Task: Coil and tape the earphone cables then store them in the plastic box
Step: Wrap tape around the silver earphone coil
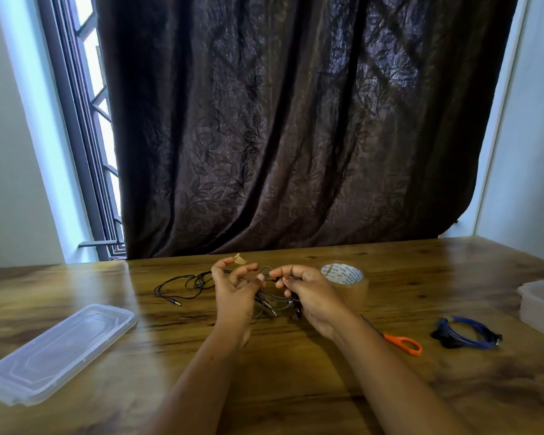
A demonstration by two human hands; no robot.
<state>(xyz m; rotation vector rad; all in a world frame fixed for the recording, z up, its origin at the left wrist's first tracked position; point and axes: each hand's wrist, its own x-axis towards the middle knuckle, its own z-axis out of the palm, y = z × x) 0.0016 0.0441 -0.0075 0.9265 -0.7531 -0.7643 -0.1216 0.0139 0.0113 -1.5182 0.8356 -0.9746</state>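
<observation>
Head view: a bundle of black earphone cable (274,304) is held above the table (296,387) between both hands. It is gripped by the right hand (308,293) with curled fingers, probably so that the loops cannot spring open. The left hand (233,290) is half curled and the bundle is pinched by its thumb and lower fingers. A short piece of tape (241,259) is stuck on a raised fingertip, it seems ready for wrapping. A second black cable (186,285) lies loose just left of the hands; whether it is joined to the bundle cannot be told. The tape roll (343,277) stands just behind the right hand and the scissors (404,343) lie beside the right forearm, both within reach. A blue cable (465,334), already coiled, is laid near the plastic box (540,306) at the right edge. The box is uncovered, but its contents cannot be seen. The lid (60,353) is put well apart, at the left.
</observation>
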